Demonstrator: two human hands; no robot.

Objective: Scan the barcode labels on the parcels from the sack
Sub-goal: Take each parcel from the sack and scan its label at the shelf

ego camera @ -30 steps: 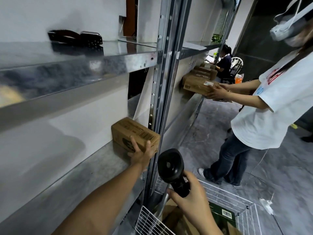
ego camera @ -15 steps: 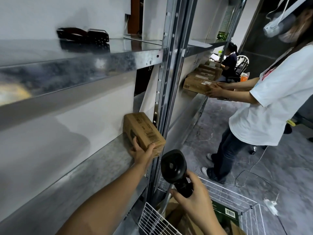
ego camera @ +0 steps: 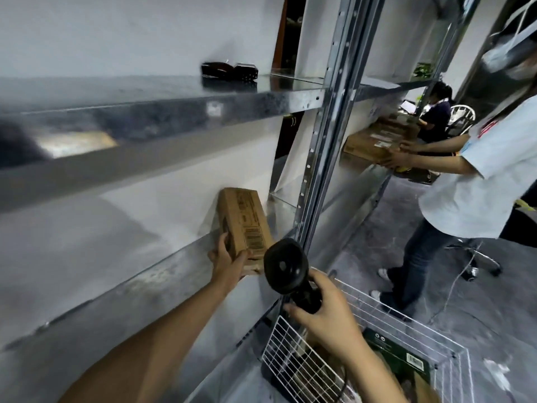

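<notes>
A brown cardboard parcel (ego camera: 242,219) with a barcode label on its upper face lies on the lower metal shelf (ego camera: 122,289), near the upright post. My left hand (ego camera: 228,264) grips its near end, fingers on one side and thumb on the other. My right hand (ego camera: 327,318) holds a black handheld barcode scanner (ego camera: 286,267) by its handle, just right of the parcel, with its head up by the parcel's near end. Below my right hand, a white wire basket (ego camera: 293,359) holds more parcels, among them a green box (ego camera: 404,359) with a barcode.
A steel upright (ego camera: 322,158) divides the shelving bays. Dark objects (ego camera: 229,69) lie on the upper shelf. To the right a person in a white shirt (ego camera: 488,170) handles a box (ego camera: 369,148) on the shelf; another person sits farther back. A cable runs across the grey floor.
My left hand has turned the parcel on the shelf so its long side now points away from me. The scanner has stayed close beside it. My view has shifted left.
</notes>
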